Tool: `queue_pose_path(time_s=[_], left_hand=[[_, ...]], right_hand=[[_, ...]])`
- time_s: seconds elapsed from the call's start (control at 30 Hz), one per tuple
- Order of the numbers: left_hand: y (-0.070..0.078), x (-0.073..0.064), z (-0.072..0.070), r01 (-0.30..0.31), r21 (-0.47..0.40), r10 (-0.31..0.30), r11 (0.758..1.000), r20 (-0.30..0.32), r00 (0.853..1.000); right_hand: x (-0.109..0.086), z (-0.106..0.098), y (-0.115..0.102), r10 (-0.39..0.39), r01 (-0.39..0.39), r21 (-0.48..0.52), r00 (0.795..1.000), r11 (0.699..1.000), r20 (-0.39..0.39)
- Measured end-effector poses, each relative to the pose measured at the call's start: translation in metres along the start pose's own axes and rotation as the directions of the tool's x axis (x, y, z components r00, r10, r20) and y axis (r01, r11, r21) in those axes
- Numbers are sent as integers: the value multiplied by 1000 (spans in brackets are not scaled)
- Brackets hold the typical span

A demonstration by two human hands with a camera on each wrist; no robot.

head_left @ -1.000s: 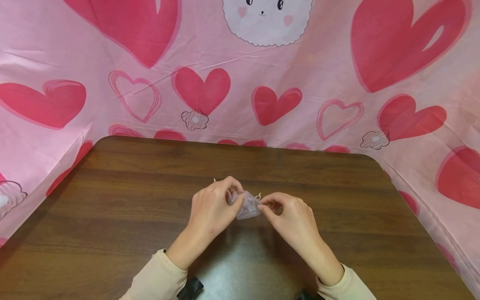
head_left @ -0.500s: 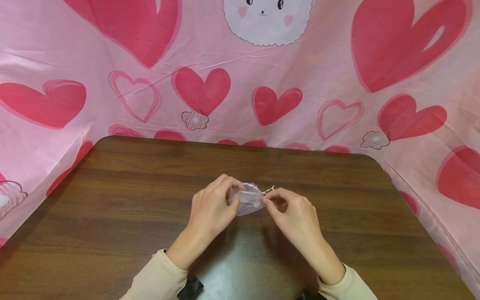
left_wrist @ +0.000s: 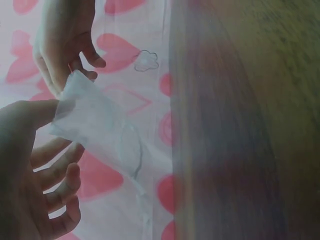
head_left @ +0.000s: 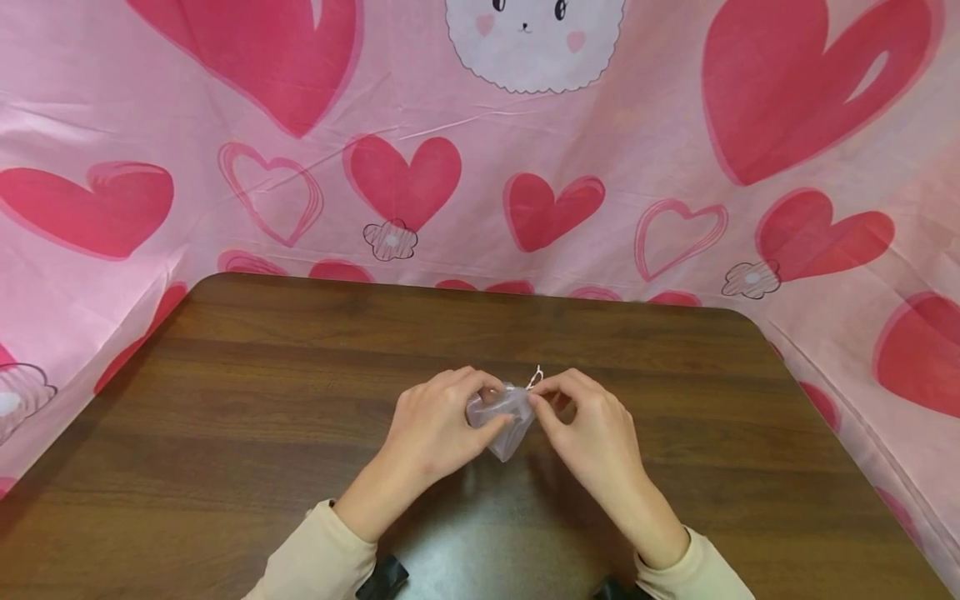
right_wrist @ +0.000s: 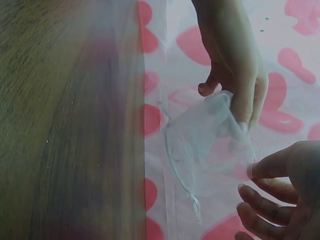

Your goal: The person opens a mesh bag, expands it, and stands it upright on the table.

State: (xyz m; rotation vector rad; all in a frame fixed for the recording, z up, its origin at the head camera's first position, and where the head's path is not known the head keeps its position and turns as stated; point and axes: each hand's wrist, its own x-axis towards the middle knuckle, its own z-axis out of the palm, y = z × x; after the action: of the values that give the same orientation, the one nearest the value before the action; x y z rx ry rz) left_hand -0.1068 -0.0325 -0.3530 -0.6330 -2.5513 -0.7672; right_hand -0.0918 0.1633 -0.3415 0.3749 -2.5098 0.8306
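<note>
A small sheer whitish drawstring pouch [head_left: 504, 421] hangs between my two hands above the table. My left hand [head_left: 438, 421] holds it between thumb and fingers on its left side. With thumb and index finger, my right hand [head_left: 596, 425] pinches its upper right edge. A thin white drawstring [head_left: 536, 377] sticks up beside the right fingertips. In the left wrist view the thin fabric of the pouch [left_wrist: 97, 117] spreads out from the left thumb. The right wrist view shows the drawstring [right_wrist: 175, 172] dangling along one side, ending in a knot. The fingers partly cover the pouch.
Under the hands is a dark brown wooden table [head_left: 262, 400] with rounded far corners. A pink curtain [head_left: 465, 192] printed with red hearts surrounds its back and sides. Black bands [head_left: 382, 577] show at the cream sleeves [head_left: 318, 554].
The left hand has shifted right, closer to the right hand. The pouch, earlier stretched sideways, now hangs lower between them. The right hand moved slightly right, then stayed nearly in place.
</note>
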Motion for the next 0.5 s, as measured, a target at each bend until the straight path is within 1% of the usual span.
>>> queue_pose_path(time_s=[0.1,0.2,0.43,0.5], left_hand=[[1,-1,0,-15,4,15,1000,-10,1000],[2,-1,-1,-20,9,20,1000,-36,999],[2,0,-2,31,-7,-31,999,-95,995],[2,0,-2,34,-9,-35,999,-113,993]], right_hand=[[-1,1,-1,-11,11,21,1000,1000,12],[-2,1,-2,-21,20,31,1000,999,23],[-4,2,-5,-29,28,32,998,999,51],[-4,2,-7,-21,19,36,998,999,57]])
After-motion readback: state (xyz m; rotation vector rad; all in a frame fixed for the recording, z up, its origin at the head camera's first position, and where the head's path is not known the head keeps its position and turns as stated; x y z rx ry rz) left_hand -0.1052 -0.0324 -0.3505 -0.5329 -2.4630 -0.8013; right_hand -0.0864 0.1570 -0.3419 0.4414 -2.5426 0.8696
